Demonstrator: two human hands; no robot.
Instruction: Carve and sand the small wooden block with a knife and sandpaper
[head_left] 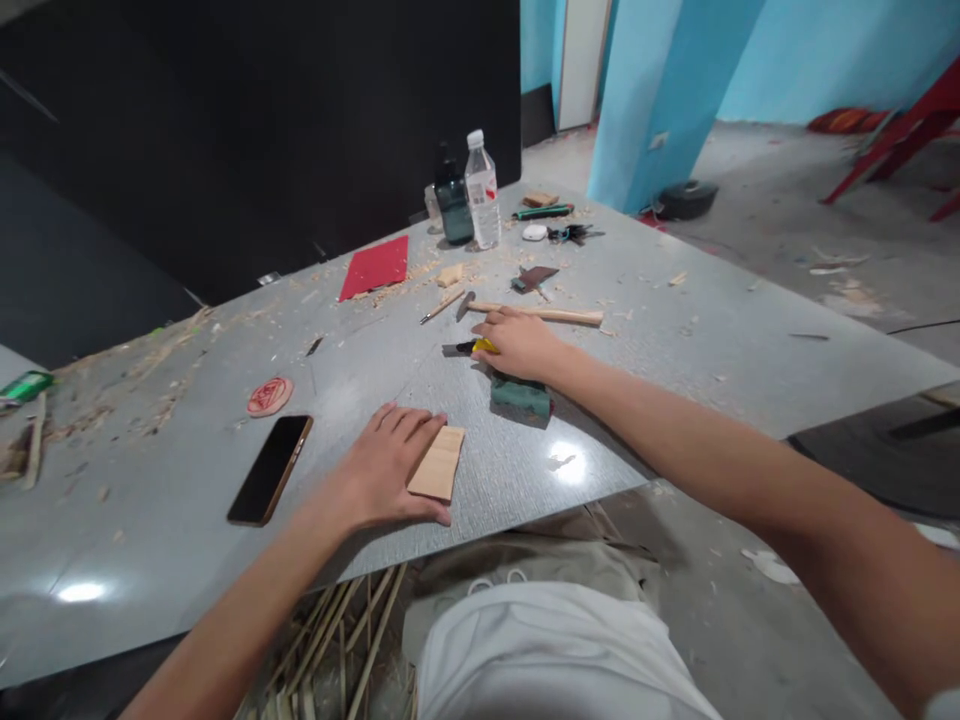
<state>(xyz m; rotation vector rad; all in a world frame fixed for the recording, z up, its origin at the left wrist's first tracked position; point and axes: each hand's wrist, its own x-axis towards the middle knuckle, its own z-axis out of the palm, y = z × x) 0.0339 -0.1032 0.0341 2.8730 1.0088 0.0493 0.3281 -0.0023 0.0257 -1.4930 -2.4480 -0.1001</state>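
Note:
My left hand point(386, 460) lies flat on the grey table point(675, 330), fingers spread, its thumb and fingers resting on the edge of a small flat piece of pale wood point(437, 463). My right hand point(517, 343) reaches forward and closes over a yellow-handled knife point(469, 348) whose dark blade sticks out to the left. A green block point(520, 398) sits just under that wrist. A wooden-handled hammer point(534, 312) lies just beyond the right hand.
A black phone point(269, 469) lies left of my left hand, a red round disc point(269, 396) beyond it. Farther back are a red sheet point(374, 267), a dark bottle point(453, 203), a water bottle point(482, 190), small tools and wood shavings.

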